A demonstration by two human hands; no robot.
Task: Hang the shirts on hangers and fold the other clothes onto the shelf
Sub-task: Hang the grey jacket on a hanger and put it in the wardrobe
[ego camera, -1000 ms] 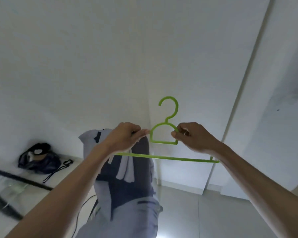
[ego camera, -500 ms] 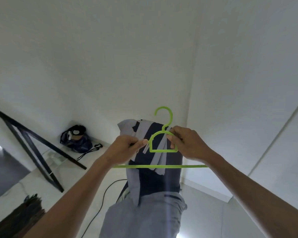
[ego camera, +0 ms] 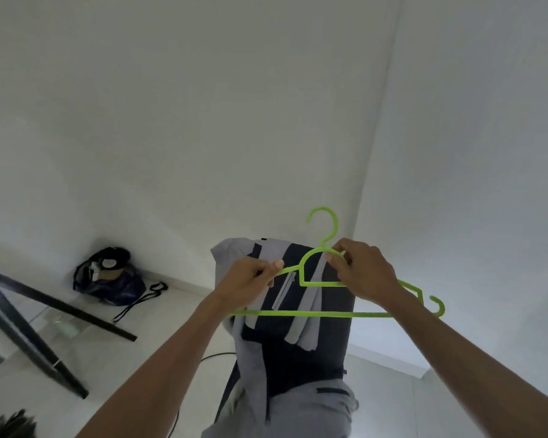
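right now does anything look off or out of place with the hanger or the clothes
The green hanger is not inside the garment: both hands grip it in front of the grey and navy garment, which hangs bunched and twisted behind it. A dark bag lies slumped open on the floor by the wall, its strap trailing.

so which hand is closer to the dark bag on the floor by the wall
Left. The left hand grips the green hanger's left shoulder, on the side toward the dark bag. The right hand pinches the hanger near its neck, farther right.
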